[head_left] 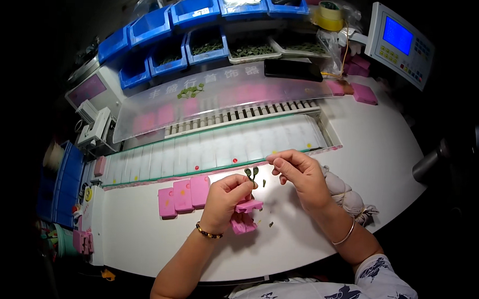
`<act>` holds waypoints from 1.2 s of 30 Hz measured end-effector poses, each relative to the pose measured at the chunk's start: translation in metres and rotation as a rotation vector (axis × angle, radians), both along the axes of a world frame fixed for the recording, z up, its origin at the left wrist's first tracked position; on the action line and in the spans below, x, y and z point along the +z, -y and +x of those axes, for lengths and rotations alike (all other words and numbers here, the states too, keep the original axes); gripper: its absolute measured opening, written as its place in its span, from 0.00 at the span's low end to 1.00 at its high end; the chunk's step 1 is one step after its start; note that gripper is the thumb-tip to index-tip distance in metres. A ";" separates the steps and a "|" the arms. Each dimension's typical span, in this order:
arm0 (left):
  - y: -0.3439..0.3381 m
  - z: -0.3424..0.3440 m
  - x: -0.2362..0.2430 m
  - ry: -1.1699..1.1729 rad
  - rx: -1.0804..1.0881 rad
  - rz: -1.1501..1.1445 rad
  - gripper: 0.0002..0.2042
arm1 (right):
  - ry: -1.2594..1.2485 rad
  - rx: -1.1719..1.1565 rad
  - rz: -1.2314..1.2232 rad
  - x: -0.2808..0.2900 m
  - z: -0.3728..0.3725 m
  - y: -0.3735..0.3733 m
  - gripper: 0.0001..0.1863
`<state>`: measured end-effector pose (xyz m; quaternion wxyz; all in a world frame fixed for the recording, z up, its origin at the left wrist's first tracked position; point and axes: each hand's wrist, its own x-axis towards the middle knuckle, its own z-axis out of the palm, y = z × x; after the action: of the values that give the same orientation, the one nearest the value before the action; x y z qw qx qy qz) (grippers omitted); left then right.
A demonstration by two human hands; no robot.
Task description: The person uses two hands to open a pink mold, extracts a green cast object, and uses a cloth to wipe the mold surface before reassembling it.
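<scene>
Left hand (224, 199), fingers closed on pink blocks (244, 216) and small green pieces (251, 173) above the white worktop (139, 236), has the right hand (300, 176) at its two o'clock, fingertips pinched together, contents untellable.

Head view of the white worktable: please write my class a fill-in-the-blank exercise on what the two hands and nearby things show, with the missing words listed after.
1. The left hand pinches small green pieces and a ____ block.
2. The row of three pink blocks lies to the ____ of the left hand.
3. The right hand wears a thin bangle on its ____.
4. The bins at the back are ____.

Missing words: pink; left; wrist; blue
</scene>
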<state>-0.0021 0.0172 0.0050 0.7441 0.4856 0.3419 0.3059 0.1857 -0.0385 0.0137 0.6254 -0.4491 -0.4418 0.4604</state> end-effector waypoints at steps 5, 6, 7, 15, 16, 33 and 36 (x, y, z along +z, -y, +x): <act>-0.014 0.009 0.014 -0.296 -0.333 0.086 0.06 | -0.047 -0.132 0.079 0.004 0.008 0.002 0.10; -0.023 0.011 0.018 -0.436 -0.557 0.078 0.06 | -0.074 -0.179 0.088 0.002 0.011 0.001 0.09; -0.032 0.021 0.027 -0.442 -0.668 0.124 0.06 | -0.100 -0.227 0.099 0.002 0.013 0.001 0.09; -0.125 0.105 0.110 -0.027 -0.044 0.202 0.17 | -0.047 -0.349 0.264 0.008 0.010 0.004 0.08; -0.125 0.114 0.105 -0.022 -0.104 0.192 0.18 | -0.037 -0.379 0.258 0.004 0.011 0.004 0.09; -0.009 0.028 0.018 0.357 0.119 -0.392 0.18 | 0.963 -0.097 0.666 0.005 -0.025 0.014 0.20; 0.004 0.018 0.016 0.315 0.199 -0.343 0.20 | 0.965 -0.058 0.738 0.002 -0.029 0.015 0.18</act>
<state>0.0161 0.0133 0.0206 0.8260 0.2623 0.3147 0.3871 0.1565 -0.0536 0.0155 0.4811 -0.3725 -0.7936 0.0041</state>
